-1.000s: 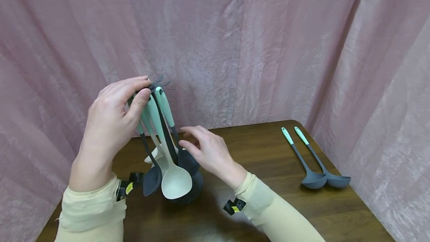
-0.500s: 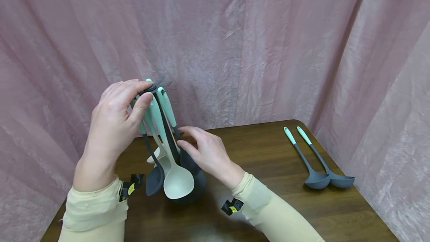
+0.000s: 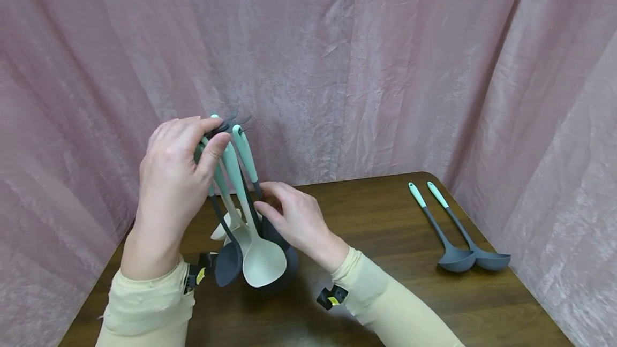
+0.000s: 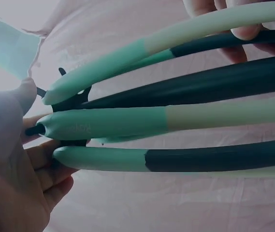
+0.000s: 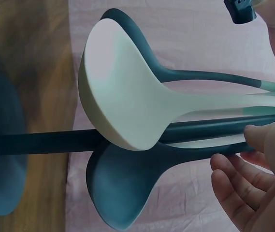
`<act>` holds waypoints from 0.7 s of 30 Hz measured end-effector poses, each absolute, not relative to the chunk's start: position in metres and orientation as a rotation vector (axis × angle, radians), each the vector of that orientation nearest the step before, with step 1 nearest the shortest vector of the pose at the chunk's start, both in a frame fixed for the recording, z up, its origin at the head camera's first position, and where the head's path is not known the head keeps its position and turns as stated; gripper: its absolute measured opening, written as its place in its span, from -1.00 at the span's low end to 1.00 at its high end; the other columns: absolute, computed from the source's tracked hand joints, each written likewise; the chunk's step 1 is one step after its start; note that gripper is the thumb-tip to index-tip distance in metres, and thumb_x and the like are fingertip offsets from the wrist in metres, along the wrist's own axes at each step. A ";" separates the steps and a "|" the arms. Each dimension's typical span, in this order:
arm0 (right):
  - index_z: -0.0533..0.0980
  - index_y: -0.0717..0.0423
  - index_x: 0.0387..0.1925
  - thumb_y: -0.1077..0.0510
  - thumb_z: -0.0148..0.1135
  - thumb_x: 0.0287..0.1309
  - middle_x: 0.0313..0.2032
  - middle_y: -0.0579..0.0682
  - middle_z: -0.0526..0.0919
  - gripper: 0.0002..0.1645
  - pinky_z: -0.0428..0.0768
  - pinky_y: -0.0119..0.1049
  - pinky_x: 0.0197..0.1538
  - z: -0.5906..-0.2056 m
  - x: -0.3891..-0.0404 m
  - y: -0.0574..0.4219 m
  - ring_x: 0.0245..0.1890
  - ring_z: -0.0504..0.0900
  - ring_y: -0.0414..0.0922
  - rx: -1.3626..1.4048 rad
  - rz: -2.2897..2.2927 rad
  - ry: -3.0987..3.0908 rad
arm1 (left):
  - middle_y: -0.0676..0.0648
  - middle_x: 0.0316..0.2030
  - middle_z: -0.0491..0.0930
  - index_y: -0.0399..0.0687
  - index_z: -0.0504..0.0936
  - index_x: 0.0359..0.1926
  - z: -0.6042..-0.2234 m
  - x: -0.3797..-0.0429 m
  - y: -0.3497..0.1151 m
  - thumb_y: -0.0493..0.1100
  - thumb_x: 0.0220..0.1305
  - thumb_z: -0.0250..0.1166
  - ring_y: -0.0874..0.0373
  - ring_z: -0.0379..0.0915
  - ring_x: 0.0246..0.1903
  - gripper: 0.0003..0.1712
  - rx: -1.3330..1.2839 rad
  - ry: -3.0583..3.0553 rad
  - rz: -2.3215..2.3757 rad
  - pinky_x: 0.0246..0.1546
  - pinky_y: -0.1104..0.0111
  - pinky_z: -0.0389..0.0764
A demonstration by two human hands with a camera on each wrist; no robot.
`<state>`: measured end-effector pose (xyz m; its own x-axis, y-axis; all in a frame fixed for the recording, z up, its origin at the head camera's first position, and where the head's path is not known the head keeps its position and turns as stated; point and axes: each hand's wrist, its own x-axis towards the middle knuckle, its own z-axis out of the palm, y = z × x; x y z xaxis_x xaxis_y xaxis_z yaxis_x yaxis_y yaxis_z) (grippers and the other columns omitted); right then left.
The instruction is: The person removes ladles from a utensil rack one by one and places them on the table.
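Observation:
A dark utensil stand, its round base (image 5: 2,183) on the table, carries several hanging kitchen utensils with mint handles. My left hand (image 3: 175,165) grips the hooked top (image 3: 232,120) of the stand, thumb and fingers around it in the left wrist view. My right hand (image 3: 301,221) pinches the shaft of a dark grey ladle (image 5: 123,188) on the stand's right side; its mint handle hangs from the top. A cream ladle (image 3: 264,264) hangs at the front, with another dark grey ladle (image 3: 227,264) left of it.
Two dark grey ladles, one (image 3: 455,258) overlapping the other (image 3: 490,260), lie at the right of the wooden table (image 3: 366,213). More cream utensils (image 3: 220,231) hang behind the front ones. A pink curtain (image 3: 308,68) stands behind the table and along its sides.
My left hand has shifted right, and the stand's hanging utensils have swung slightly rightward with it. My right hand stays almost in place, the dark ladle's shaft now nearer its fingers.

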<state>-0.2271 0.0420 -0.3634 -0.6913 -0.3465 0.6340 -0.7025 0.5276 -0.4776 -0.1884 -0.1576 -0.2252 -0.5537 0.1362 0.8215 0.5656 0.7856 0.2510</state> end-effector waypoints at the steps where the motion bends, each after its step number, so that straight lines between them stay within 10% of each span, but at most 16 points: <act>1: 0.68 0.05 0.26 0.02 0.47 0.51 -0.07 -0.13 0.79 -0.59 0.69 -0.37 -0.16 -0.364 -0.227 0.042 -0.25 0.70 -0.26 0.853 1.021 -2.299 | -0.26 0.17 0.74 -0.18 0.79 0.25 -0.225 -0.188 -0.156 0.03 0.54 0.41 -0.29 0.54 0.30 -0.54 -0.517 -2.105 -0.624 0.53 -0.05 0.35; 21: 0.70 0.02 0.18 0.09 0.46 0.51 -0.15 -0.16 0.77 -0.70 0.67 -0.39 -0.20 -0.366 -0.227 0.050 -0.30 0.67 -0.30 0.846 1.025 -2.298 | -0.22 0.11 0.81 -0.15 0.81 0.19 -0.231 -0.181 -0.128 0.15 0.61 0.34 -0.33 0.56 0.14 -0.51 -0.412 -2.021 -0.546 0.27 -0.17 0.44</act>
<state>-0.2269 0.0499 -0.3658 -0.6925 -0.3385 0.6371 -0.7002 0.5278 -0.4807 -0.1812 -0.1282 -0.2314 -0.4759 0.0641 0.8771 0.4970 0.8424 0.2082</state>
